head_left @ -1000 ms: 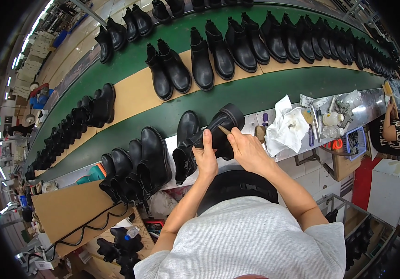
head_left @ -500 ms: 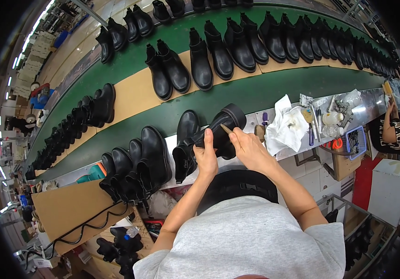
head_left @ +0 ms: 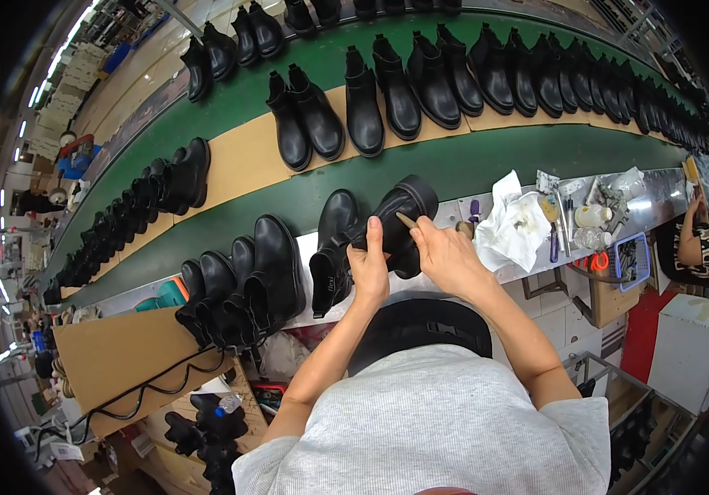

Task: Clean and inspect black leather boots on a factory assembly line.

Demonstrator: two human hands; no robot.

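You hold a black boot (head_left: 400,216) above the near edge of the workbench (head_left: 486,272), lying on its side with the sole pointing to two o'clock. Your left hand (head_left: 368,268) is wrapped shut around its shaft from below, thumb up along the leather. Your right hand (head_left: 447,257) sits at three o'clock of the boot, fingers pinched shut on a thin brown stick (head_left: 407,220) whose tip touches the boot. Just at nine o'clock, another black boot (head_left: 331,247) stands touching the held one, and a cluster of boots (head_left: 243,285) stands farther that way. At three o'clock lies a crumpled white cloth (head_left: 513,224). At twelve o'clock, the green conveyor belt (head_left: 486,161) carries rows of boots (head_left: 420,78)
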